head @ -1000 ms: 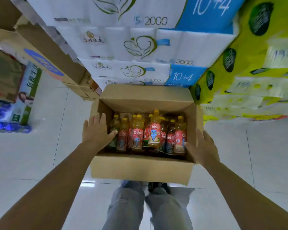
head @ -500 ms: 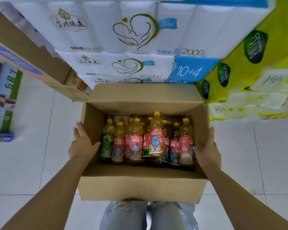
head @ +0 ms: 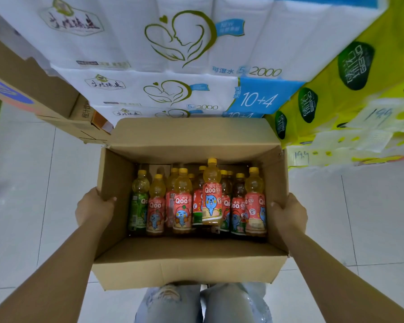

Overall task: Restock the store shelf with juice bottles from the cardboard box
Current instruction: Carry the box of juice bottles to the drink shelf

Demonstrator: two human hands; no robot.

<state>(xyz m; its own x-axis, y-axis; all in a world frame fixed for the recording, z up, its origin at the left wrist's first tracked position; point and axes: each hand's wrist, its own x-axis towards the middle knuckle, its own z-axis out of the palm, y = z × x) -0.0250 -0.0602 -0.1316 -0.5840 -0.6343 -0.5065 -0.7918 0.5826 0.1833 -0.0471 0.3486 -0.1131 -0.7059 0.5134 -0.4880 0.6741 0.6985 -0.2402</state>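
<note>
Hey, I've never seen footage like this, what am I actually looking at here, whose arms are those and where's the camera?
There is no machine here. The camera sits on a person's head, looking forward and down, so the two bare arms are theirs. The left hand grips the left wall of an open cardboard box and the right hand grips the right wall. Inside stand juice bottles with yellow caps. The box is held over a white tiled floor, above the person's knees. Behind it are stacked tissue packs.

White tile floor — stacked tissue packs
</note>
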